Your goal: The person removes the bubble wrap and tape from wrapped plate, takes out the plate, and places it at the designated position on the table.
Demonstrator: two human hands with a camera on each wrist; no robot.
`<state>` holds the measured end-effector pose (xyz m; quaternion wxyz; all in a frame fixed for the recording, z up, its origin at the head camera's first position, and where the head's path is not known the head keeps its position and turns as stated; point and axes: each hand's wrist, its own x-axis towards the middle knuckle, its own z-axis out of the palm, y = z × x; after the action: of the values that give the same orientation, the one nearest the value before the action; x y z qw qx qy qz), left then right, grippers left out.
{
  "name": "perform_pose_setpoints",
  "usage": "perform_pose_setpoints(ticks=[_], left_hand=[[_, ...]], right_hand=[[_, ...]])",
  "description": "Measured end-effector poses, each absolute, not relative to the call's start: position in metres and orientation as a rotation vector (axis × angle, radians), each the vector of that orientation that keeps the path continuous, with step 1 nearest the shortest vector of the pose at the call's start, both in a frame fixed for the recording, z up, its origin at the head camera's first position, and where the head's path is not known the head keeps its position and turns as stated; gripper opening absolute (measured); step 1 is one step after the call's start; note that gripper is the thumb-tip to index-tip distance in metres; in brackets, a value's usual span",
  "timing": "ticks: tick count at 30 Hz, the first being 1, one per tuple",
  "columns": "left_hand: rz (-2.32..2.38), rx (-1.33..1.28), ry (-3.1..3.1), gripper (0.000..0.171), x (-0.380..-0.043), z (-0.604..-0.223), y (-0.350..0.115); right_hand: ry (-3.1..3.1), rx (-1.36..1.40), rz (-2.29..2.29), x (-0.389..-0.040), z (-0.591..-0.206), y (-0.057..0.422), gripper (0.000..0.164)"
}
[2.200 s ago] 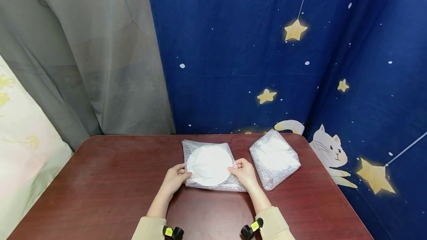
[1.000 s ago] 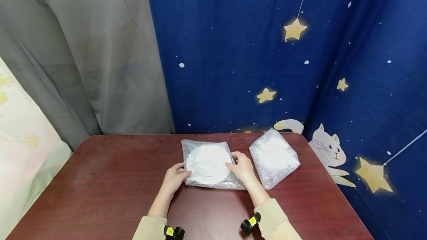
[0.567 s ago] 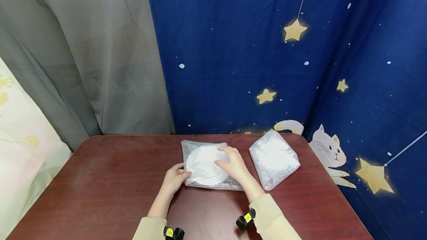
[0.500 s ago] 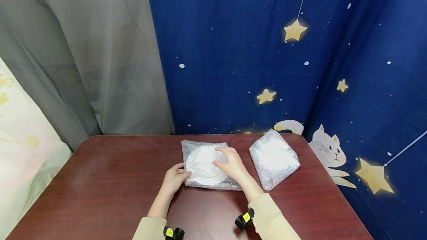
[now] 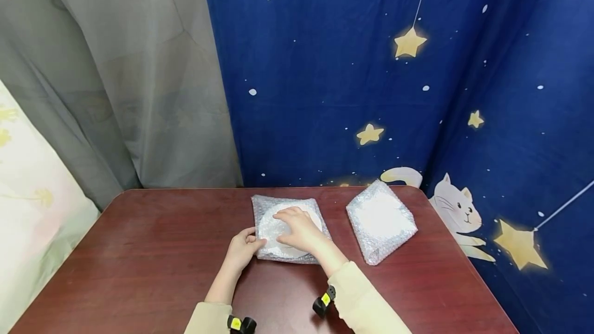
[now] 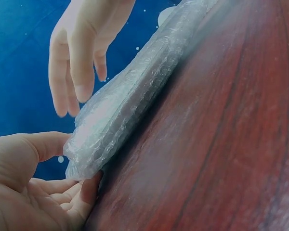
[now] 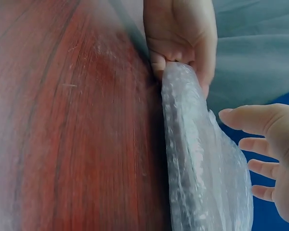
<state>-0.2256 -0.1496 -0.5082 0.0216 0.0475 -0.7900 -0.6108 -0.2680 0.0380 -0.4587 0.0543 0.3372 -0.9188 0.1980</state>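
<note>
Packet, head view: a flat, clear bubble-wrap packet [image 5: 266, 220] around a round white disc [image 5: 274, 231] lies just inside the far edge of the red-brown wooden table [image 5: 162, 251].
Far right corner, head view: a second bubble-wrap packet [image 5: 381, 222], set diagonally; glare hides its contents.
Left hand, left wrist view: the left hand [image 5: 243, 248] pinches the first packet's left edge, fingertips partly hidden beneath; a steady pinch should stop slipping.
Right hand, right wrist view: the right hand [image 5: 300, 230], fingers loosely spread, grips nothing; contact is unclear. Light, flat pressure would probably smooth the wrap best. The packet runs out of frame.
</note>
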Motion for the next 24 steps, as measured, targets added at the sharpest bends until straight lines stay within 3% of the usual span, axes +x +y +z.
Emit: perform_pose_setpoints(ticks=[24], left_hand=[[-1.895, 0.129, -2.436, 0.053, -0.224, -0.507, -0.149]], right_hand=[[-2.901, 1.11, 0.288, -0.275, -0.453, 0.013, 0.055]])
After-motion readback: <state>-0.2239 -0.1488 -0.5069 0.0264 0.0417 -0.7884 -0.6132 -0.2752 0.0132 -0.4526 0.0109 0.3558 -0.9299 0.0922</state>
